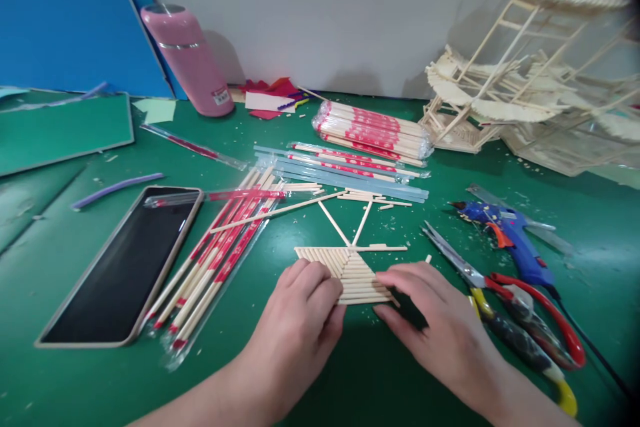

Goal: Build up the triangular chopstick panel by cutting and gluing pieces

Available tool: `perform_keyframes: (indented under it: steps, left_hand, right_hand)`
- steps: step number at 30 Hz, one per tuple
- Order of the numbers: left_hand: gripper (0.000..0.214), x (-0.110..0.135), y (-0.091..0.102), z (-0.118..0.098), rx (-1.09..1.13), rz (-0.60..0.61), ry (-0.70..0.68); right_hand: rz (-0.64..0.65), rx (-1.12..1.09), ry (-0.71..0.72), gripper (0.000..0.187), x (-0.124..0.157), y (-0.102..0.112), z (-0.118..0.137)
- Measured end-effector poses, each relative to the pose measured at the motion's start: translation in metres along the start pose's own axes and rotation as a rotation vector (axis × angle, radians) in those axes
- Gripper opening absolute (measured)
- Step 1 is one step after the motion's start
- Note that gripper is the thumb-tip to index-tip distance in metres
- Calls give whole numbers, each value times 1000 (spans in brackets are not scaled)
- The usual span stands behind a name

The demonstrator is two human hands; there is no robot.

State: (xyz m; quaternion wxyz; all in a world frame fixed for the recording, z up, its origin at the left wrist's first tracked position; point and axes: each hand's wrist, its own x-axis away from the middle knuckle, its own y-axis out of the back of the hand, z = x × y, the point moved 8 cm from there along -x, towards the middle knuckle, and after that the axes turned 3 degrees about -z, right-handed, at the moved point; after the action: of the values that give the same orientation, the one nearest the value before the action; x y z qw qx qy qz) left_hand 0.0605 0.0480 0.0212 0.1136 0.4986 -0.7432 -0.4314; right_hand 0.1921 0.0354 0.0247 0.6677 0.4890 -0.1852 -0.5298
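A small flat panel of glued wooden sticks (pixel 353 271) lies on the green mat (pixel 350 373) in front of me. My left hand (pixel 300 313) rests on its left edge with fingers curled and pressed against the sticks. My right hand (pixel 430 313) holds the right edge, fingers together and pinching the lower sticks. Two loose sticks (pixel 350 223) form a V just beyond the panel.
A phone (pixel 125 267) lies at left beside wrapped chopsticks (pixel 220 253). More chopstick packs (pixel 373 130) lie behind. Scissors (pixel 505 287) and a blue glue gun (pixel 510 233) are at right. A pink bottle (pixel 187 57) and a stick-built model (pixel 530 80) stand at the back.
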Motion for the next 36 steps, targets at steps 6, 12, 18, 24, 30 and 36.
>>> perform_keyframes:
  steps: [6, 12, 18, 24, 30, 36]
  left_hand:
    - [10, -1, 3, -1, -35, -41, -32]
    - [7, -1, 3, 1, -43, -63, -52]
    - [11, -3, 4, 0, -58, -60, -96]
    - [11, -6, 7, -3, -58, -69, -144]
    - [13, -4, 4, -2, -32, -53, -74]
    - [18, 0, 9, -3, -92, -43, 1]
  right_hand:
    - [55, -84, -36, 54, -4, 1, -4]
    - [59, -180, -93, 55, -4, -1, -7]
    - [41, -227, -125, 55, -7, 1, -10]
    - [36, -220, -136, 53, -7, 1, -12]
    - [42, -230, -138, 50, -5, -2, -12]
    - [38, -220, -123, 51, -1, -6, -13]
